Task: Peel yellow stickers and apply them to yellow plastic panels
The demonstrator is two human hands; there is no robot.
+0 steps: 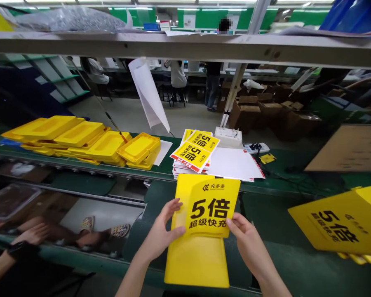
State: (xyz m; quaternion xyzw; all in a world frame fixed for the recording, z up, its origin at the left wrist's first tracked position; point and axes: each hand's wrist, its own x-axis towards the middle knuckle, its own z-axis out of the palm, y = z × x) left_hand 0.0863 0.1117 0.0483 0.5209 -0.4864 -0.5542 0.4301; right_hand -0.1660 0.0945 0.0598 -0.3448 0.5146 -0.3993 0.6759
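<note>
Currently I've L hand (160, 232) spread at edge of yellow panel (196, 264), R hand (246, 240) pinching yellow label (215, 189) over it, btwn both hands; label stack (194, 153) sits just beyond 'em.

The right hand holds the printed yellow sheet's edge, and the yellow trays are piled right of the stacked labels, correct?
Not quite: the head view shows the yellow trays piled left of the stacked labels. The right hand does hold the edge of the printed yellow sheet.
</note>
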